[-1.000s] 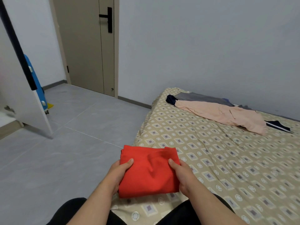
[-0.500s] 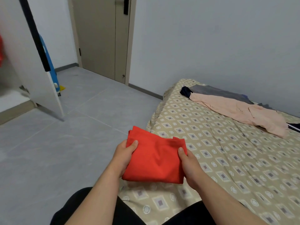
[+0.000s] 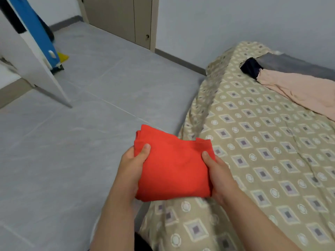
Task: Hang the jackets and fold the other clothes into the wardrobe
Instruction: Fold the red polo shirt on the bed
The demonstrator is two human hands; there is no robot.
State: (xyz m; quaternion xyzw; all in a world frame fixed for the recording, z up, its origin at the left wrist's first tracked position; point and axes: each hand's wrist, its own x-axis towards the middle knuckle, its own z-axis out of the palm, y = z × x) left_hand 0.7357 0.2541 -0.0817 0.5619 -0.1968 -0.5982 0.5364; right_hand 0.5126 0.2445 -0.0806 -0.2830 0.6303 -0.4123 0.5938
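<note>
Left hand [image 3: 133, 167] and right hand [image 3: 218, 175] grip soft, square-folded red garment [image 3: 174, 165].

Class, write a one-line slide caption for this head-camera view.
Folded red garment gripped by left hand and right hand near the bed.

Matt red cloth garment [image 3: 174, 167]

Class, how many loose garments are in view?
4: folded red garment between left hand and right hand; peach garment, navy garment, grey garment on the bed. More may be hidden.
</note>
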